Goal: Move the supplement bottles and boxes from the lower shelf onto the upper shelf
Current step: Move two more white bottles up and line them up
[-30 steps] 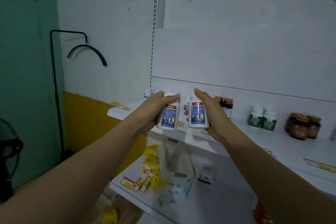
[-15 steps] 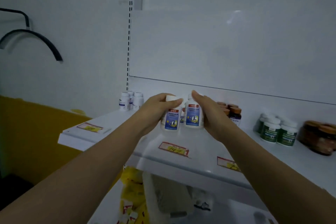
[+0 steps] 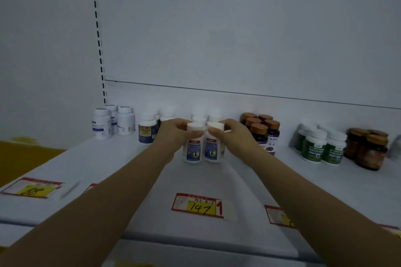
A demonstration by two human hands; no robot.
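The left hand (image 3: 175, 134) is curled round the cap and shoulder of a small white plastic supplement bottle with a blue label, the left bottle (image 3: 193, 151). The right hand (image 3: 235, 137) grasps its twin, the right bottle (image 3: 213, 150), the same way, thumb laid across the front just under the white cap. Both bottles are upright and side by side, touching or nearly so, on the white upper shelf (image 3: 130, 169), just in front of more white-capped bottles (image 3: 199, 119) of the same kind. Whether their full weight is down, I cannot tell.

They look light and rigid, and the glossy labels are probably slick. The cap and shoulder, where the fingers sit, make the surer hold. They seem unlikely to break, but they are tall on a narrow base, so a nudge on letting go could topple them into the row behind.

Both forearms reach forward and converge, palms facing each other.

Just left of the left hand stands a white-capped bottle with a dark blue label (image 3: 147, 133), and beyond it a cluster of plain white bottles (image 3: 110, 121). Just beside the right hand are dark bottles with copper-brown caps (image 3: 265, 129), then white bottles with green labels (image 3: 321, 147) and brown amber jars (image 3: 366, 149). A red and yellow price tag (image 3: 197, 206) lies near the shelf's front edge.
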